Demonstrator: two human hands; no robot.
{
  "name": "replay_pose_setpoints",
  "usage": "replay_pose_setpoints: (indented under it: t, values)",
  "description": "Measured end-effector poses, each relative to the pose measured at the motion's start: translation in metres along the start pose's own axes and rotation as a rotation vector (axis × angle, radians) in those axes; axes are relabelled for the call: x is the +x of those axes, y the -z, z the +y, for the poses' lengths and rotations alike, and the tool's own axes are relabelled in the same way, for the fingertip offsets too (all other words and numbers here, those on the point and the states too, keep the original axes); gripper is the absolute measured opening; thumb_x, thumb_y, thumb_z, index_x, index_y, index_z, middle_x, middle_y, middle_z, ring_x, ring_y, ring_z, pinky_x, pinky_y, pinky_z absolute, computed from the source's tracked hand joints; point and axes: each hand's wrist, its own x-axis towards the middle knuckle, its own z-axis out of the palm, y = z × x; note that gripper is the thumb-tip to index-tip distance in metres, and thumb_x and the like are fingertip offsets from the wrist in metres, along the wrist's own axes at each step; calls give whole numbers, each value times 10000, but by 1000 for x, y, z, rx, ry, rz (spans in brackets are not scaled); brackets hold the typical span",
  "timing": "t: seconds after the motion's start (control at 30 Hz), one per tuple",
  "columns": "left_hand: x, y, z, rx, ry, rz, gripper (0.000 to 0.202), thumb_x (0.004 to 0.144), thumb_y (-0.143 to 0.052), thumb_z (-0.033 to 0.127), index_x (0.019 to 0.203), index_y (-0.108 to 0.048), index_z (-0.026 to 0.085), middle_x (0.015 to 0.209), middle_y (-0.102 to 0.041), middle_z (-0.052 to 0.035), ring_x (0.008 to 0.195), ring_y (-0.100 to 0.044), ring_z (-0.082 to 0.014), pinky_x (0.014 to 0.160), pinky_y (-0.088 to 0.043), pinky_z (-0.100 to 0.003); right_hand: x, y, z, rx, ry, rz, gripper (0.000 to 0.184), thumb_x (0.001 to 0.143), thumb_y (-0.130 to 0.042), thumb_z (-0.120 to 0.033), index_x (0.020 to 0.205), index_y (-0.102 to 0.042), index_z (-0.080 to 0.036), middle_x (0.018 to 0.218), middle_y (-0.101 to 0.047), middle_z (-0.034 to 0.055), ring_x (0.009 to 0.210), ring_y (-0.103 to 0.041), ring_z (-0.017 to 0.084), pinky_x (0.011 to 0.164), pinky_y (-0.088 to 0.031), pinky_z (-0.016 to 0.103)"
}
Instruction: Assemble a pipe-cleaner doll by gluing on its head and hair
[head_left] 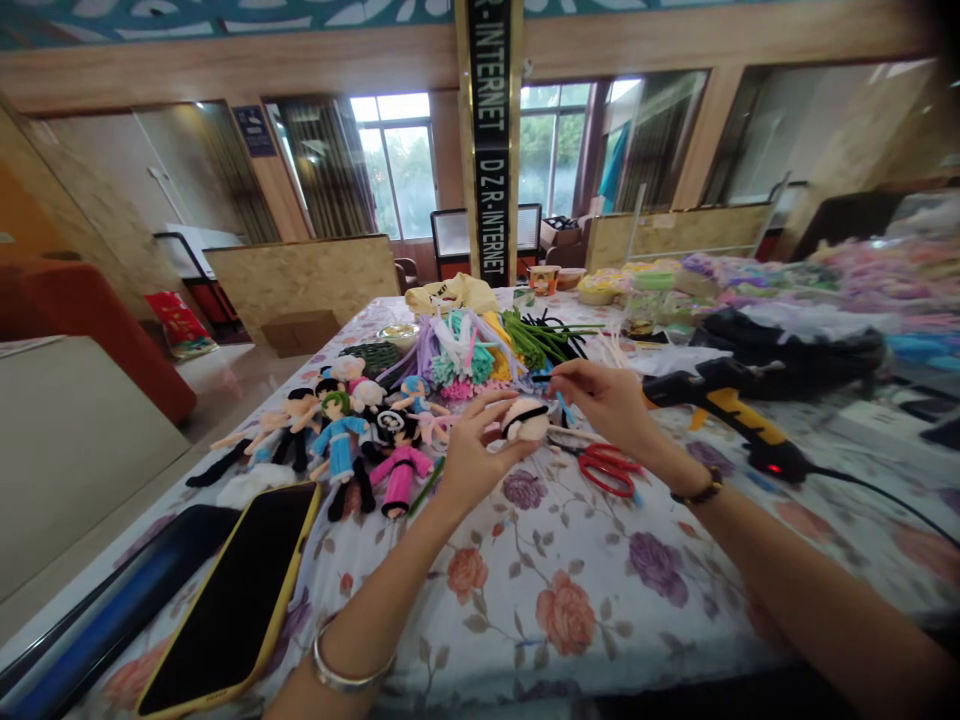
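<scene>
My left hand (474, 452) is closed around a small pale, round, fuzzy ball (528, 428) with a black band across it, like a doll's head. Just above and to the right of it, my right hand (611, 408) pinches a short black strip (541, 379), probably a pipe cleaner. Whether that strip joins the band, I cannot tell. Red-handled scissors (609, 470) lie on the table below my right hand. Several small fuzzy dolls (339, 447) in blue, pink and black lie to the left of my left hand.
A yellow-and-black glue gun (739, 415) with a lit red light lies at right, its cord trailing off. Bundled pipe cleaners (461, 350) sit behind my hands. A yellow-cased phone (232, 600) lies front left. A black bag (795, 345) and colourful piles (817, 275) fill the right.
</scene>
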Motion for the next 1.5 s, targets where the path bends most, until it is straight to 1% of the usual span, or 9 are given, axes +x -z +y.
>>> replay_pose_setpoints:
  t: [0.07, 0.13, 0.23, 0.3, 0.43, 0.53, 0.87, 1.2, 1.5]
  values:
    - [0, 0, 0, -36, 3, 54, 417, 629, -745, 232, 1033, -651, 182, 1136, -584, -96, 1050, -571, -202, 802, -533, -269, 0, 2, -3, 156, -17, 56, 157, 846, -533, -317, 878, -592, -175, 658, -635, 2, 499, -518, 90, 478, -422, 202]
    - [0, -1, 0, -67, 13, 101, 453, 636, -741, 228, 1073, -633, 181, 1136, -603, -97, 1059, -571, -199, 847, -519, -283, -1, 3, -9, 191, 19, 67, 142, 855, -525, -305, 895, -576, -179, 632, -620, -13, 462, -498, 78, 449, -412, 196]
    - [-1, -2, -1, -81, 17, 149, 520, 654, -733, 242, 1154, -593, 210, 1167, -610, -87, 1080, -569, -198, 885, -503, -301, -4, 2, -21, -29, 197, 98, 82, 843, -560, -249, 862, -605, -183, 640, -637, -10, 486, -532, 80, 493, -440, 203]
    - [-2, -2, -3, -61, -5, 171, 534, 667, -727, 261, 1180, -579, 244, 1173, -613, -72, 1083, -572, -198, 879, -507, -303, -7, 0, -28, -155, 347, 157, 57, 839, -571, -207, 824, -622, -184, 730, -666, 21, 609, -596, 102, 575, -477, 216]
    - [-3, -1, -6, -7, -80, 163, 517, 701, -701, 279, 1200, -566, 296, 1183, -605, -53, 1096, -566, -197, 862, -515, -296, -10, -6, -33, -233, 531, 161, 68, 846, -561, -160, 838, -624, -183, 805, -676, 46, 756, -636, 124, 687, -511, 228]
    - [-2, 0, -6, 28, -131, 162, 516, 706, -698, 274, 1204, -566, 297, 1175, -599, -57, 1096, -565, -196, 862, -513, -291, -11, -7, -29, -279, 553, 134, 91, 858, -544, -145, 899, -615, -185, 825, -683, 44, 763, -646, 118, 691, -518, 217]
    - [-2, -1, -7, 90, -259, 206, 471, 712, -693, 221, 1168, -598, 283, 1119, -618, -60, 1049, -581, -188, 880, -502, -314, -19, -11, -28, -460, 671, 201, 136, 840, -559, -107, 948, -597, -180, 872, -680, 52, 808, -648, 127, 726, -525, 224]
    - [-3, -1, -6, 112, -278, 225, 478, 709, -696, 206, 1166, -598, 304, 1111, -613, -55, 1053, -571, -185, 917, -479, -329, -22, -14, -25, -519, 684, 242, 150, 830, -580, -114, 961, -589, -185, 890, -672, 36, 796, -637, 113, 718, -520, 208]
    - [-2, -2, -5, 115, -315, 249, 456, 697, -708, 211, 1136, -616, 296, 1123, -610, -55, 980, -598, -156, 851, -504, -293, -23, -13, -23, -515, 697, 200, 176, 843, -542, -100, 967, -609, -205, 884, -677, 37, 832, -642, 133, 747, -522, 232]
